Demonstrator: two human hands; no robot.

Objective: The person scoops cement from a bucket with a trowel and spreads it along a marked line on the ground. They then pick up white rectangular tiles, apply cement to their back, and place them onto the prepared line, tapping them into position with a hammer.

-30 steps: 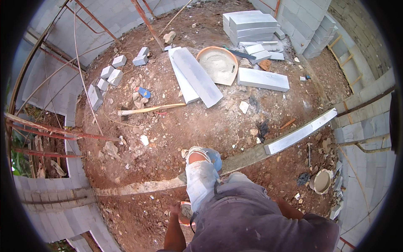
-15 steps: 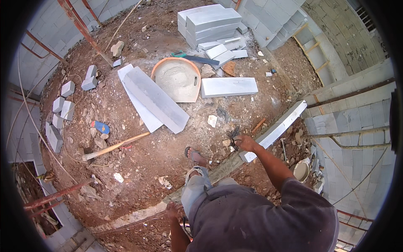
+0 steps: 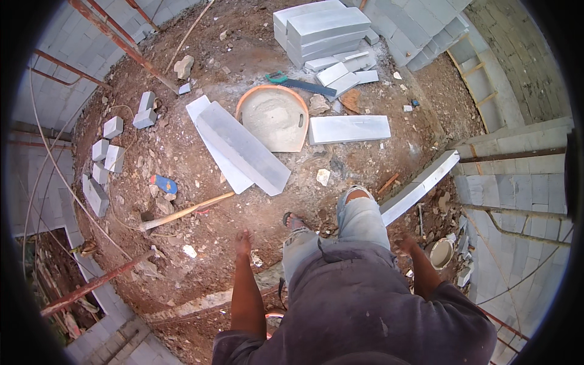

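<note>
At the far left, a group of small grey blocks [image 3: 114, 156] sits on the brown earth floor [image 3: 207, 267]. A blue-and-orange object [image 3: 164, 184] lies near a tool with a wooden handle [image 3: 194, 210], its head toward the left. Next, two long pale slabs [image 3: 243, 149] lie one across the other. Below them in view, the left hand [image 3: 243, 242] hangs with its forearm stretched forward; I cannot tell whether its grip is open or closed. Beyond it, just right of the slabs, stands an orange-rimmed tub [image 3: 267, 87] of grey mix, with a teal-handled saw [image 3: 304, 85] behind and a stack of blocks [image 3: 325, 33] farther back. A single pale block [image 3: 350, 129] lies right of the tub. The right hand [image 3: 406, 243] is near the lower end of a long white block [image 3: 420, 190], which slants away to the upper right; its grip is too small to read. Farther right, a round bucket [image 3: 451, 242] holds grey matter.
</note>
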